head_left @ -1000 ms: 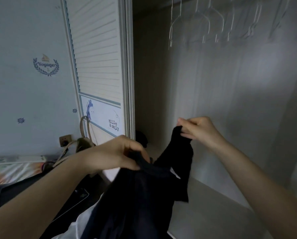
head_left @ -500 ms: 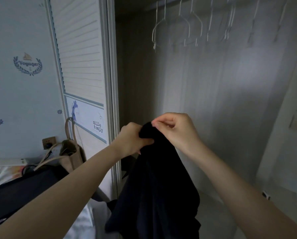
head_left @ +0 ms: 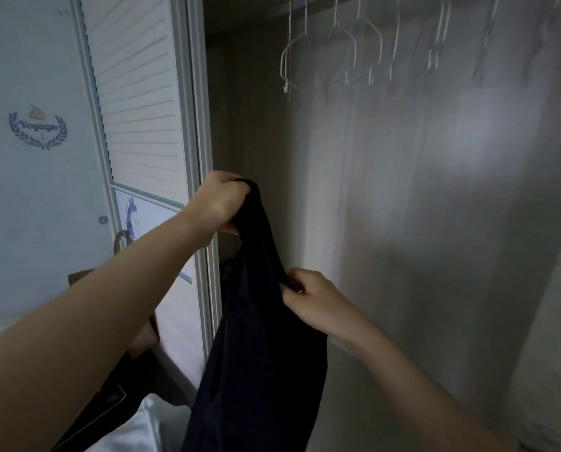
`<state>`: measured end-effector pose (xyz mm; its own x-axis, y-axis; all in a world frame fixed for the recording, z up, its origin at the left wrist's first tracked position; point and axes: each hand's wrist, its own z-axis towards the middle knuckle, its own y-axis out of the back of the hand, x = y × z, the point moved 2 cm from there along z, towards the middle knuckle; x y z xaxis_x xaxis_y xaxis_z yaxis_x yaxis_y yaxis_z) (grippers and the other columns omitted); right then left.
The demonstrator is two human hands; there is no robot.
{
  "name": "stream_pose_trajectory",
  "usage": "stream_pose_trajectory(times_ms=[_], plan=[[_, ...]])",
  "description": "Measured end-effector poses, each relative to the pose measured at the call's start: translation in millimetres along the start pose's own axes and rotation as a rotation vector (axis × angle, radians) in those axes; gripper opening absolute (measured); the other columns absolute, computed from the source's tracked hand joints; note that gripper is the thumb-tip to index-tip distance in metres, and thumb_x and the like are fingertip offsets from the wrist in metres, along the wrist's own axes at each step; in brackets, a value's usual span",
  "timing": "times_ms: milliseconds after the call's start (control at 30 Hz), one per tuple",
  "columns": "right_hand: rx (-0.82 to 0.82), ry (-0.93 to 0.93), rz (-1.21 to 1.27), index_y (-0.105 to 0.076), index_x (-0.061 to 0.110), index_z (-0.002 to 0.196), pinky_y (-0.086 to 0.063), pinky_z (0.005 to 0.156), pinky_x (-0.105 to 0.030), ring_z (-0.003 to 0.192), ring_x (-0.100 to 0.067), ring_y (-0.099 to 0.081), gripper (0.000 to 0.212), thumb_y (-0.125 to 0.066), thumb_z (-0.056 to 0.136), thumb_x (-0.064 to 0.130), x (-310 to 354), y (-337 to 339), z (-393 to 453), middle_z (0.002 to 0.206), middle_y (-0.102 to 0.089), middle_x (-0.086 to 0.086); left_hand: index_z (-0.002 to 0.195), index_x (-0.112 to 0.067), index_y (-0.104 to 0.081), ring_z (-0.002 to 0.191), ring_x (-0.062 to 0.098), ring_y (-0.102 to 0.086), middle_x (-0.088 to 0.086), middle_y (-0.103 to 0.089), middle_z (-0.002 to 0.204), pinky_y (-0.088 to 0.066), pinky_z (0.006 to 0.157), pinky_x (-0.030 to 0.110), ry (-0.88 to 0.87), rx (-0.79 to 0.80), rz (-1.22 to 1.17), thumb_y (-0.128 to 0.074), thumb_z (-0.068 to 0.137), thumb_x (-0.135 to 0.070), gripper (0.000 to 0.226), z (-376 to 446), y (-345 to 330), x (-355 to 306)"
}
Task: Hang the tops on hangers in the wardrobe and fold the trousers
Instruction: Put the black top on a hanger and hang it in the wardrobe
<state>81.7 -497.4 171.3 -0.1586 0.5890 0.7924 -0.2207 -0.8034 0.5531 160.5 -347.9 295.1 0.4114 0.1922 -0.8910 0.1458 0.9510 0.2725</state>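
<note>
The word "Voyager" is read on a blue laurel-wreath emblem with a small sailing boat [head_left: 38, 127], printed on the pale blue wall well to the left of the left hand [head_left: 219, 203]. Just below that hand a light blue door panel with a blue animal figure [head_left: 142, 215] is seen; its small writing is too blurred to be read. Above it, the white wardrobe door with horizontal louvred slats [head_left: 139, 93] is found. The open wardrobe with pale, wood-grained inner walls [head_left: 435, 223] is seen beyond both hands, and thin white wire hangers [head_left: 334, 50], bare of clothes, are hung on the rail high above them. A soft, matt, dark navy fabric garment [head_left: 259, 337] is held up in front of the opening: its top edge is bunched in the closed grip of the left hand, while a fold lower on its right edge is pinched by the right hand [head_left: 315, 301]. Below both grips the cloth hangs in loose folds.
</note>
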Motion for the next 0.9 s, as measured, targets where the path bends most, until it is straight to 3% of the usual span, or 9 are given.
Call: stream_pose_trajectory(times_ms=[133, 233, 333, 433, 533, 600, 667, 767, 900], plan=[[-0.109, -0.117, -0.228, -0.05, 0.021, 0.057, -0.038, 0.05, -0.019, 0.061, -0.011, -0.056, 0.03, -0.06, 0.085, 0.025, -12.8, 10.8, 39.8, 0.063, -0.055, 0.002, 0.088, -0.005, -0.068, 0.061, 0.024, -0.062, 0.014, -0.062, 0.074, -0.048, 0.043, 0.023, -0.032, -0.155, -0.037, -0.041, 0.086, -0.001, 0.027, 39.1, 31.1, 2.7], [-0.272, -0.258, 0.101, -0.054, 0.014, 0.062, -0.041, 0.045, -0.018, 0.046, -0.014, -0.05, 0.028, -0.059, 0.09, 0.009, -15.0, 38.5, 68.9, 0.06, -0.05, -0.007, 0.09, -0.001, -0.068, 0.057, 0.022, -0.059, 0.016, -0.062, 0.074, -0.047, 0.046, 0.021, -0.039, -0.259, 0.003, -0.047, 0.086, -0.001, 0.021, 80.0, 74.3, 21.6], [-0.425, -0.225, 0.539, -0.061, 0.013, 0.074, -0.048, 0.043, -0.017, 0.047, -0.012, -0.057, 0.017, -0.058, 0.089, 0.007, 3.6, 64.9, 95.7, 0.064, -0.06, -0.003, 0.082, 0.0, -0.068, 0.051, 0.023, -0.058, 0.017, -0.063, 0.069, -0.048, 0.048, 0.025, 0.025, -0.157, 0.371, -0.06, 0.085, -0.008, 0.011, 119.5, 107.6, 49.4], [-0.547, -0.118, 0.524, -0.066, 0.014, 0.066, -0.046, 0.046, -0.021, 0.046, -0.009, -0.059, 0.021, -0.058, 0.084, 0.01, 21.6, 82.1, 124.6, 0.059, -0.062, 0.0, 0.073, -0.002, -0.067, 0.044, 0.02, -0.06, 0.014, -0.064, 0.06, -0.048, 0.043, 0.023, 0.177, 0.095, 0.645, -0.067, 0.084, -0.006, 0.012, 145.4, 122.9, 76.9], [-0.619, -0.11, 0.362, -0.064, 0.014, 0.051, -0.04, 0.048, -0.023, 0.046, -0.015, -0.055, 0.027, -0.059, 0.078, 0.012, 30.0, 89.4, 150.5, 0.05, -0.055, -0.001, 0.082, 0.003, -0.071, 0.054, 0.016, -0.067, 0.015, -0.071, 0.071, -0.052, 0.048, 0.02, 0.347, 0.347, 0.26, -0.077, 0.078, -0.006, 0.011, 158.1, 122.6, 95.3], [-0.605, -0.135, 0.242, -0.058, 0.012, 0.052, -0.034, 0.04, -0.015, 0.036, -0.01, -0.049, 0.027, -0.06, 0.078, 0.013, 31.2, 94.2, 172.1, 0.041, -0.048, 0.003, 0.092, 0.002, -0.07, 0.063, 0.018, -0.071, 0.016, -0.073, 0.08, -0.056, 0.052, 0.021, 0.386, 0.324, -0.166, -0.075, 0.074, -0.01, 0.023, 174.9, 119.2, 104.4], [-0.514, -0.18, 0.074, -0.052, 0.015, 0.053, -0.027, 0.036, -0.013, 0.029, -0.008, -0.038, 0.028, -0.061, 0.08, 0.015, 34.2, 100.1, 191.6, 0.038, -0.039, 0.005, 0.094, -0.001, -0.065, 0.062, 0.019, -0.072, 0.014, -0.072, 0.075, -0.058, 0.052, 0.027, 0.401, 0.259, -0.51, -0.063, 0.086, -0.008, 0.011, 189.4, 110.2, 105.8], [-0.348, -0.232, -0.223, -0.055, 0.012, 0.061, -0.028, 0.037, -0.016, 0.036, -0.015, -0.039, 0.021, -0.064, 0.08, 0.014, 52.3, 107.7, 218.3, 0.047, -0.041, -0.004, 0.085, -0.007, -0.061, 0.054, 0.018, -0.069, 0.008, -0.068, 0.065, -0.058, 0.05, 0.027, 0.396, 0.244, -0.663, -0.047, 0.097, -0.013, 0.019, 206.3, 91.9, 96.5], [-0.433, -0.085, -0.225, -0.069, 0.011, 0.067, -0.04, 0.044, -0.023, 0.05, -0.023, -0.051, 0.014, -0.063, 0.079, 0.009, 107.4, 109.8, 251.0, 0.051, -0.054, -0.008, 0.081, -0.007, -0.058, 0.051, 0.019, -0.066, 0.008, -0.065, 0.062, -0.055, 0.046, 0.026, 0.353, 0.261, -0.734, -0.044, 0.097, -0.011, 0.021, 219.6, 59.2, 70.5]])
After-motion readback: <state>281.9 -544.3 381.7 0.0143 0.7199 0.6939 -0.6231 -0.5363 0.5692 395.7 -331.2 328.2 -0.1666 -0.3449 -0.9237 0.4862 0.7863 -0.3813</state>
